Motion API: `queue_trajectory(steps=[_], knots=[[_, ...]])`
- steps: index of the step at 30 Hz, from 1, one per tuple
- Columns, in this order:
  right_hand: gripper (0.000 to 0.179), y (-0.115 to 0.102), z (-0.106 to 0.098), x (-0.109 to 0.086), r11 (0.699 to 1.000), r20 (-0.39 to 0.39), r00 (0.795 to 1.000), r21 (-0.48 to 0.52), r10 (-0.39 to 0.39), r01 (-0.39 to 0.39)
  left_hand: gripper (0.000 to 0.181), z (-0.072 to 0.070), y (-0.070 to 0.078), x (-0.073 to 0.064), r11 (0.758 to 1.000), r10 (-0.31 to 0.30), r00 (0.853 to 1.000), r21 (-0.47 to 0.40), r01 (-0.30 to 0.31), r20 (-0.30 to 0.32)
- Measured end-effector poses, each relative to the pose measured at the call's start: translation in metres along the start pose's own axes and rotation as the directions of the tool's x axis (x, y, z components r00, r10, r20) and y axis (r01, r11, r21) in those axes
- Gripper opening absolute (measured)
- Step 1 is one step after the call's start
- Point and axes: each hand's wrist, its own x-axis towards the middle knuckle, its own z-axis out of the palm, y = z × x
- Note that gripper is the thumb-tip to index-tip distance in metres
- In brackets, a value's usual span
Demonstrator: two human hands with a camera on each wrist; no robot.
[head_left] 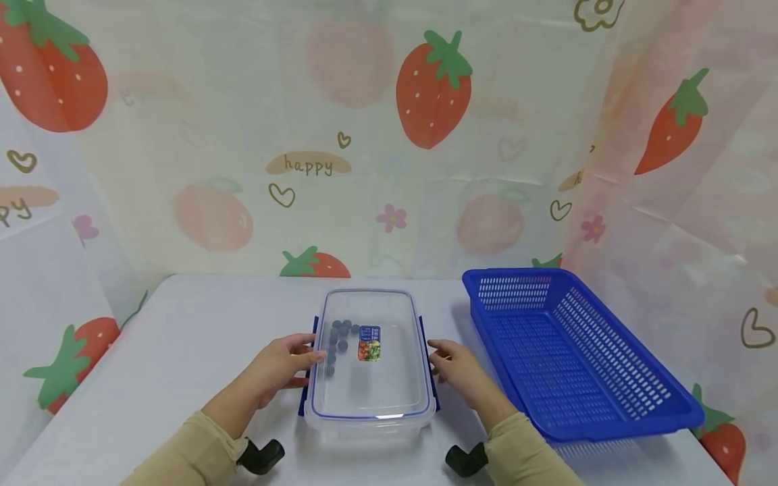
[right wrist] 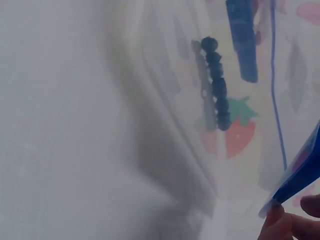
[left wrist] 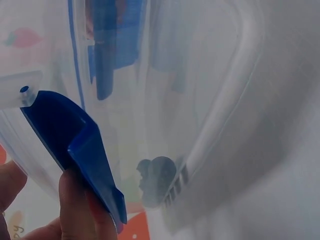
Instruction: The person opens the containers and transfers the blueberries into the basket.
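A clear plastic food container point(head_left: 398, 391) with a blue-rimmed lid point(head_left: 395, 310) stands on the white table between both hands. Several dark round blueberries point(head_left: 342, 345) show through it, grouped on its left side. My left hand point(head_left: 276, 368) is at the left side, its thumb over the lid's edge. In the left wrist view, fingers point(left wrist: 75, 200) touch a blue side latch point(left wrist: 75, 135) that stands angled out from the wall. My right hand point(head_left: 462, 371) is at the opposite side, fingertips point(right wrist: 275, 217) touching the right latch point(right wrist: 300, 170), also tilted outward.
A large blue plastic basket point(head_left: 516, 378) with slotted walls stands to the right, close to my right forearm. Behind the table point(head_left: 200, 324) hangs a strawberry-print cloth point(head_left: 365, 121), which also covers the sides.
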Motion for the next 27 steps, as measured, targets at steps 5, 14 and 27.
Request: queue_trajectory(steps=[5, 14, 27], knots=[[0.034, -0.009, 0.000, -0.001, 0.996, -0.071, 0.997, 0.091, -0.009, 0.015, 0.063, 0.001, 0.000, 0.000, 0.999, 0.033, 0.999, 0.032, -0.032, -0.026], [0.032, -0.016, 0.007, -0.007, 0.985, -0.038, 0.999, 0.169, -0.009, 0.015, 0.059, 0.002, 0.003, -0.002, 0.999, 0.031, 0.998, 0.023, -0.030, -0.045], [0.053, -0.018, 0.012, -0.015, 0.993, 0.000, 1.000, 0.117, -0.020, 0.020, 0.064, 0.007, 0.004, -0.009, 0.994, 0.069, 0.997, 0.090, -0.066, -0.030]])
